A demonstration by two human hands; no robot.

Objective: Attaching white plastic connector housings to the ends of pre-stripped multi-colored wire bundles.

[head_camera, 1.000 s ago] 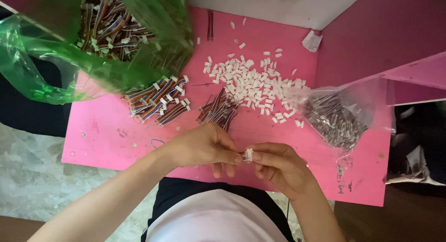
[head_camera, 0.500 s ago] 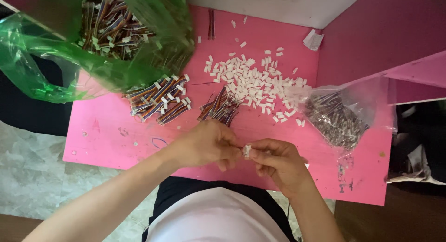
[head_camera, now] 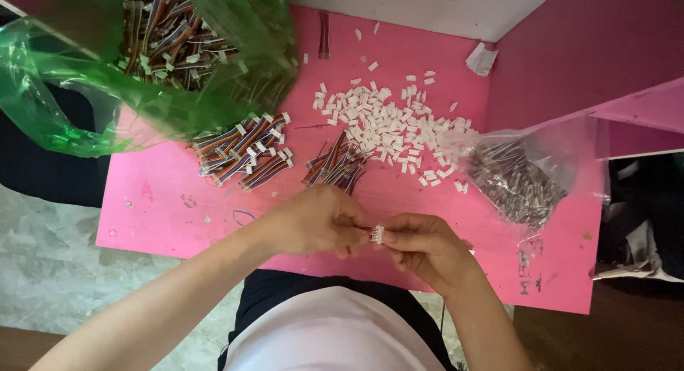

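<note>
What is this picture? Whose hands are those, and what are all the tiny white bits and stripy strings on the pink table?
A person wears a camera on their head, so you look down just as they do. No machine here, only two bare hands. The left hand and right hand meet over the near edge of the pink table and pinch a small white plastic connector between their fingertips. On the table lie a heap of small white connector housings, bundles of many-coloured ribbon wires and a smaller loose bunch of wires. A green plastic bag holds more wire bundles, and a clear plastic bag holds thin wires.
</note>
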